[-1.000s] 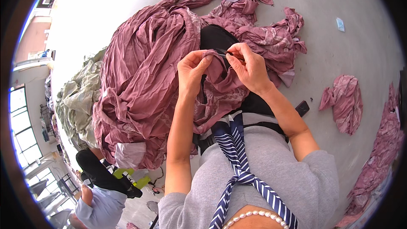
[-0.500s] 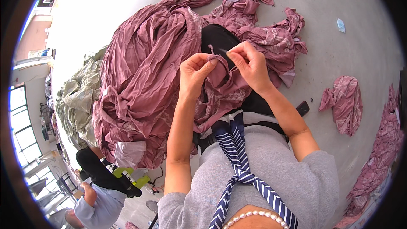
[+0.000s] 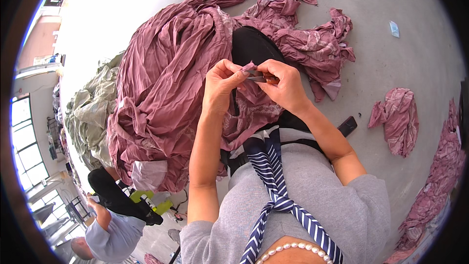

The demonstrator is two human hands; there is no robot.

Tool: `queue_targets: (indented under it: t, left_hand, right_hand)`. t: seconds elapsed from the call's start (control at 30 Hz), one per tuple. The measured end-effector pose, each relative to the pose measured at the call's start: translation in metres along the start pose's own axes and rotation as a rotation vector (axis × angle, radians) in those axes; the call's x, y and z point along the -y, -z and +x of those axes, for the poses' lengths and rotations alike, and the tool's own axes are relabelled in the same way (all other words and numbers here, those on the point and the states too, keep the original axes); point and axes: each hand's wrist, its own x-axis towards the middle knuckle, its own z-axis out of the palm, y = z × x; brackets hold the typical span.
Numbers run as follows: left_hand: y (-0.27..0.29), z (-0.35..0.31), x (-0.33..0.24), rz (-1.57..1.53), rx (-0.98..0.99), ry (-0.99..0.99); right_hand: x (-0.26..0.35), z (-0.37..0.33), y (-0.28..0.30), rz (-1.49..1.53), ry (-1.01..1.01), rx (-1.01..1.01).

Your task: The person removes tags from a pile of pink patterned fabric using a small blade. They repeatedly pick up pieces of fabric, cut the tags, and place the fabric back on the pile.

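1 metal tool (image 3: 264,78), R hand (image 3: 285,82); pink cloth edge (image 3: 248,66), L hand (image 3: 220,82).

On the floor (image 3: 376,63), a phone (image 3: 347,126) lies between cloth heap (image 3: 166,78) and bundle (image 3: 399,122).

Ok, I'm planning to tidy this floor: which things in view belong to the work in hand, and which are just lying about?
In use:
- mauve fabric, its edge pinched in the left hand
- small bladed tool, in the right hand

Seemingly just lying about:
- light-blue flat item
- black phone-like item
- separate mauve bundle
- pale green fabric heap
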Motion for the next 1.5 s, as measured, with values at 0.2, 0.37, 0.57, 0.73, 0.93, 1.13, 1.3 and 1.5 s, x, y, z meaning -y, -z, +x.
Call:
queue_targets:
  t: [0.2,0.37,0.57,0.73,0.93,1.13,1.3,1.5]
  left_hand:
    - [0.005,-0.001,-0.004,-0.06,0.085,0.101]
    - [0.016,-0.011,-0.017,0.192,0.133,0.101]
    - [0.004,-0.014,-0.03,0.104,0.049,0.068]
    - [-0.001,-0.018,-0.029,0.244,0.179,0.168]
    - [-0.008,-0.022,-0.03,0.086,0.191,0.178]
    - [-0.013,-0.026,-0.035,0.029,0.199,0.16]
    - [-0.013,-0.025,-0.033,-0.096,0.209,0.205]
    - [-0.012,-0.024,-0.034,-0.209,0.22,0.228]
  right_hand:
    - [-0.004,-0.001,0.004,0.3,-0.214,0.058]
    - [-0.013,0.005,0.013,0.52,-0.199,0.016]
    - [-0.011,0.008,0.015,0.59,-0.224,0.026]
    - [-0.009,0.013,0.021,0.567,-0.203,0.082]
    - [-0.017,0.018,0.021,0.626,-0.235,0.094]
    - [-0.022,0.021,0.025,0.517,-0.206,0.05]
    - [-0.007,0.023,0.032,-0.146,0.156,-0.252]
    - [0.019,0.002,0.042,-0.372,0.294,-0.06]
